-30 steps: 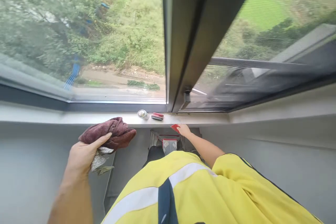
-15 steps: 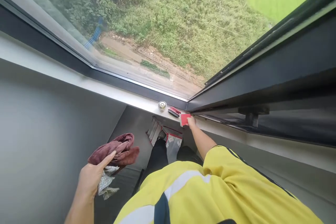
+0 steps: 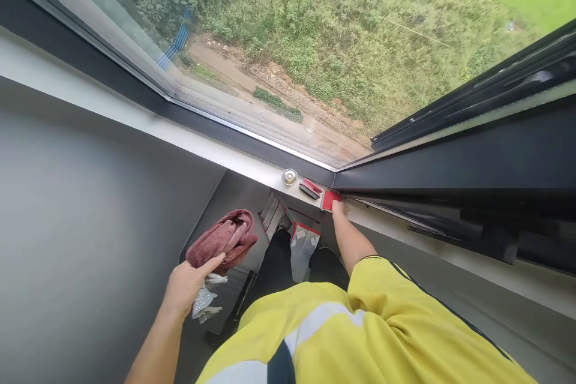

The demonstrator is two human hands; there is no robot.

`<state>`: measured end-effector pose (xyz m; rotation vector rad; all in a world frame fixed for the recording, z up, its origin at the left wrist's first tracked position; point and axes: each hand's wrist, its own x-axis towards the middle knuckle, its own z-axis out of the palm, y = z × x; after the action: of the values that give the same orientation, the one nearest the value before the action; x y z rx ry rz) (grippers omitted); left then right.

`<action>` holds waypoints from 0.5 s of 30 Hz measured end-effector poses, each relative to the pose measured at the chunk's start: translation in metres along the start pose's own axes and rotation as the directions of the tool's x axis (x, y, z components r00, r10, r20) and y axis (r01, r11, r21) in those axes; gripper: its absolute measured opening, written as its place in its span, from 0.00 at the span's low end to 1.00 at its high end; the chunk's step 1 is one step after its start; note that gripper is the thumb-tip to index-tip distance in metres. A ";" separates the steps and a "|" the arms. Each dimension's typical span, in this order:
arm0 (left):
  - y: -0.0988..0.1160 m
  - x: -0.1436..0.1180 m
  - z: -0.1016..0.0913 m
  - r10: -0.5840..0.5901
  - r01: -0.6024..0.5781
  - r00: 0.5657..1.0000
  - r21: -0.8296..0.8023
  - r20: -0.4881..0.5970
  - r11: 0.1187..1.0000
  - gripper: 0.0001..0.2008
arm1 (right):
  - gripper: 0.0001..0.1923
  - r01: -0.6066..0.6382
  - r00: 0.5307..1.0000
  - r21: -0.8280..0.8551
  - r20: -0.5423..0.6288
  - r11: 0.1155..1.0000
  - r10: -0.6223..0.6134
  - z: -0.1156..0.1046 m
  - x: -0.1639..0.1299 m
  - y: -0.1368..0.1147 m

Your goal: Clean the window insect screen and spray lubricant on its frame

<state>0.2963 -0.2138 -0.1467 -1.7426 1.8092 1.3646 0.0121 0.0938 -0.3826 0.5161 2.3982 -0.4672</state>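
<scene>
My left hand [image 3: 191, 285] is closed around a folded maroon cloth [image 3: 222, 237], held out over the floor at the left. A crumpled, silvery-white patterned cloth [image 3: 205, 301] hangs below it from the same grip. At the window corner, my right hand [image 3: 339, 209] pinches a flat red square piece with a pale edge [image 3: 331, 199] at the sill; its exact kind is unclear. Just left of this lies a brush [image 3: 309, 191] with dark bristles and a red part. A small round metal tin or lid [image 3: 289, 177] sits further left on the sill.
A white sill [image 3: 234, 159] runs beneath the large window [image 3: 279, 60]. Dark frame parts [image 3: 472, 159] project on the right. My legs stand at a stepladder [image 3: 306, 246] with red-edged metal steps. A grey wall [image 3: 90, 210] fills the left.
In view, my left hand and the cloths have shifted right and slightly up. The camera view has turned a little. My right hand stays at the red piece.
</scene>
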 end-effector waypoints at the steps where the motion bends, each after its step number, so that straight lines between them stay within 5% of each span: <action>1: 0.000 0.000 0.003 0.006 -0.006 1.000 -0.010 0.019 1.000 0.28 | 0.21 -0.011 0.999 -0.006 -0.037 1.000 0.011 0.000 -0.006 -0.002; 4: 0.004 0.002 0.012 0.040 -0.037 0.996 -0.035 0.084 0.999 0.28 | 0.27 0.036 0.994 0.012 -0.108 0.999 -0.035 0.011 -0.029 -0.020; 6: 0.010 0.003 0.017 0.048 -0.046 0.995 -0.023 0.093 0.999 0.29 | 0.32 0.296 0.953 0.056 -0.084 0.954 -0.291 0.027 -0.043 -0.044; 8: 0.017 0.003 0.019 0.035 -0.037 0.996 0.030 0.082 0.999 0.30 | 0.37 0.573 0.819 0.125 -0.072 0.810 -0.569 0.044 -0.049 -0.074; 10: 0.023 0.000 0.019 0.032 -0.039 0.996 0.079 0.083 0.996 0.32 | 0.41 0.700 0.711 0.176 -0.082 0.692 -0.699 0.058 -0.047 -0.103; 15: 0.021 -0.007 0.016 0.108 -0.114 0.989 0.053 0.103 0.992 0.31 | 0.36 0.656 0.729 0.304 -0.017 0.691 -0.685 0.058 -0.049 -0.135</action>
<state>0.2725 -0.2013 -0.1409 -1.5369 1.8959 1.4000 0.0131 -0.0602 -0.3670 -0.3147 2.3698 -1.1515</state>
